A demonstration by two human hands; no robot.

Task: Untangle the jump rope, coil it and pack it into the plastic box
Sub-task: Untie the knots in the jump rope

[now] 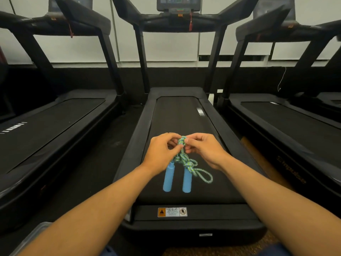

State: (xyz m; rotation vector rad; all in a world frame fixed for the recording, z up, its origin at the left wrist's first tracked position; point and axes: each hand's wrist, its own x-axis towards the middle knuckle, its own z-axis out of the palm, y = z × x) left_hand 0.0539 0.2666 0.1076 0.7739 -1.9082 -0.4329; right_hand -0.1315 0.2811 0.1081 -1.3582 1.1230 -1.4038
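Both hands — left hand [160, 152], right hand [205, 149] — pinched tight on braided, knotted jump rope [181, 145], smooth blue handles [186, 180] dangling.

Bare treadmill belt [177, 119] beyond hands [184, 150].

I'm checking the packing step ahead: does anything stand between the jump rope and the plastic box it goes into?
Nothing visible lies between them except the person's own left forearm, which crosses over the clear plastic box at the lower left. The knotted green-blue jump rope with blue handles is held by both hands above the black treadmill belt; most of the box is out of frame.
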